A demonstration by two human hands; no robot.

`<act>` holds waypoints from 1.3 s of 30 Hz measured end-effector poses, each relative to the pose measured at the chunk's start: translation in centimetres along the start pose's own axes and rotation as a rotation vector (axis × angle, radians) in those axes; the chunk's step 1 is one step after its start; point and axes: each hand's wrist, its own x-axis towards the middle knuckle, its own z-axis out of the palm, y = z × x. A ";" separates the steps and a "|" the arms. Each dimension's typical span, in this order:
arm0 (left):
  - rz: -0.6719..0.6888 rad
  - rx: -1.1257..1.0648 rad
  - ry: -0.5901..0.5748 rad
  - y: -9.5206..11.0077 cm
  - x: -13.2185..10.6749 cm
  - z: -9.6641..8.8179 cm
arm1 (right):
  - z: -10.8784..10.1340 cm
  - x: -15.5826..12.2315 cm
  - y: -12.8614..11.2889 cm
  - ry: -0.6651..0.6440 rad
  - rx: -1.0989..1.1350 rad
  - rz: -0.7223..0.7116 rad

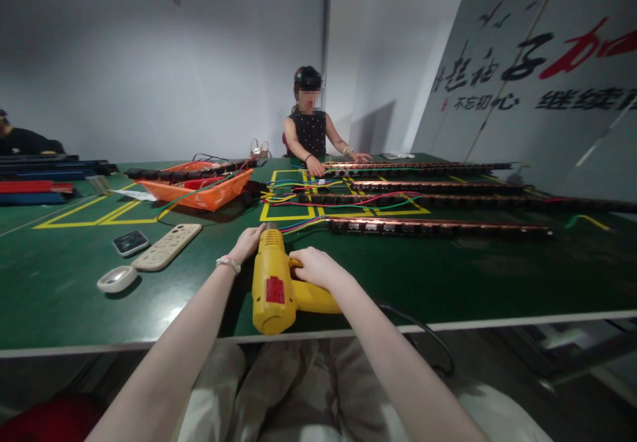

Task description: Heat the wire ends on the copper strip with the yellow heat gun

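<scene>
Two hands on a yellow heat gun (273,289), right hand (316,267) gripping its handle, left hand (246,243) touching its nozzle end

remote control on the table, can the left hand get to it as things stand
Probably yes: the remote control lies on bare green table just left of the left hand, with nothing between; that hand rests by the yellow heat gun.

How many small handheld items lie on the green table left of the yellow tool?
3: a dark phone farthest back, a beige remote control beside it, and a white oval case nearest the table edge.
</scene>
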 end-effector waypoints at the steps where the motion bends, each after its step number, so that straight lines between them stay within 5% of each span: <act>1: -0.007 0.001 0.009 0.1 0.0 0.0 | 0.0 0.0 0.1 -0.004 0.003 -0.003; 18: 0.001 -0.035 0.041 0.0 -0.2 0.3 | -0.3 -0.4 0.4 -0.084 0.063 -0.043; 39: 0.105 0.209 0.063 1.1 -1.4 0.4 | -3.1 -4.9 10.4 0.021 0.159 0.170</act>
